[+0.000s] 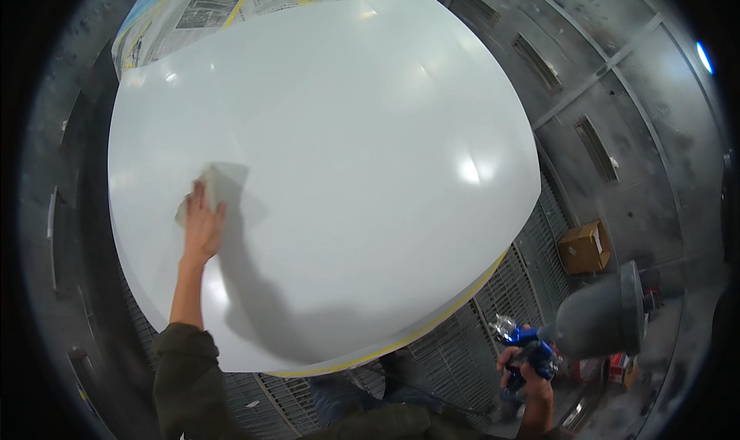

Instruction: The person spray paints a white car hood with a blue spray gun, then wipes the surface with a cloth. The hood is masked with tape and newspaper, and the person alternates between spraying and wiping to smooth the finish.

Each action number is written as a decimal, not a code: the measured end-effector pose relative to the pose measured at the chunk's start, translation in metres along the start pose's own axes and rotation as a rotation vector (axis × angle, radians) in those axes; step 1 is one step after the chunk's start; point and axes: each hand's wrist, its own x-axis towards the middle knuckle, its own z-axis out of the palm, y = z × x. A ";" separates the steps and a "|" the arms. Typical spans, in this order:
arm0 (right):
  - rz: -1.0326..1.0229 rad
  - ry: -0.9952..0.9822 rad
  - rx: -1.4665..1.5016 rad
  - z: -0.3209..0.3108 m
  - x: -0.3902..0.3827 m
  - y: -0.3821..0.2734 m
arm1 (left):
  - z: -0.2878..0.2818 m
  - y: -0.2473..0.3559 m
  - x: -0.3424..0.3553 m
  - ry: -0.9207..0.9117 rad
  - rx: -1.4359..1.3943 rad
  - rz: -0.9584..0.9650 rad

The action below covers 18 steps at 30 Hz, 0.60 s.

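Observation:
A large white car hood (347,147) fills the middle of the view, its surface glossy with light reflections. On its left part my left hand (203,222) presses a pale cloth (218,187) against the paint, fingers closed over it; the cloth is slightly blurred. At the lower right, off the hood's edge, my right hand (532,374) grips a blue and silver spray gun (528,346) by its handle. A grey paint cup (593,316) is fixed to the gun and leans out to the right.
Newspaper masking (223,12) with yellow tape borders the hood's far edge. Yellow tape (416,336) runs along its near edge. Metal floor grating (455,363) lies below. A cardboard box (584,247) stands by the grey slotted wall (624,108) at right.

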 end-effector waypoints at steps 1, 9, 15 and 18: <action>-0.017 0.025 0.026 -0.013 0.003 -0.005 | 0.008 0.035 0.019 0.018 -0.023 0.113; 0.302 0.042 0.149 -0.179 -0.007 -0.017 | 0.064 0.333 0.136 0.086 -0.050 0.413; 0.058 0.277 0.172 -0.199 -0.013 -0.019 | 0.137 0.511 0.096 -0.114 -0.478 0.832; -0.009 0.273 0.203 -0.207 -0.016 -0.015 | 0.165 0.534 0.046 -0.135 -0.285 1.133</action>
